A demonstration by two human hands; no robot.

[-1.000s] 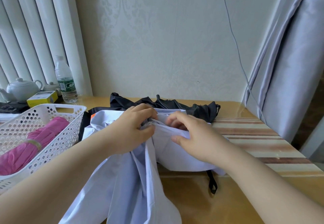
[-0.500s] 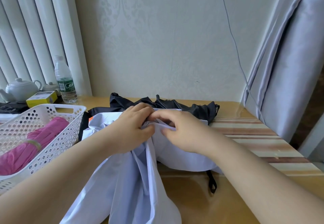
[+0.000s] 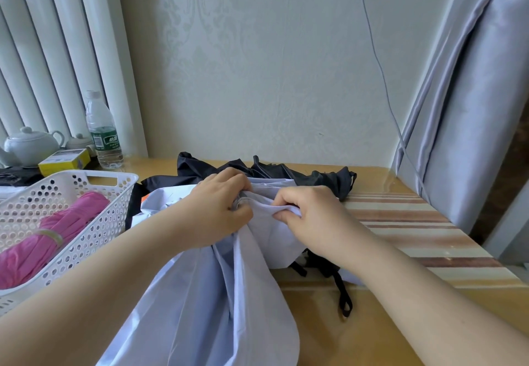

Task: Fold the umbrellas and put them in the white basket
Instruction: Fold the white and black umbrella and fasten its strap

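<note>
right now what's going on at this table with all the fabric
A person is folding a pale lilac umbrella on the table. The left hand grips the gathered canopy near its middle, while the right hand pinches a fold of the same fabric beside it. A black umbrella lies unfolded behind and under it. A pink umbrella, already folded and strapped, lies in the white basket on the left.

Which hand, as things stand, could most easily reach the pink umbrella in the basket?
Probably the left hand: the white basket is open-topped, the pink umbrella uncovered. But that hand grips the pale umbrella.
</note>
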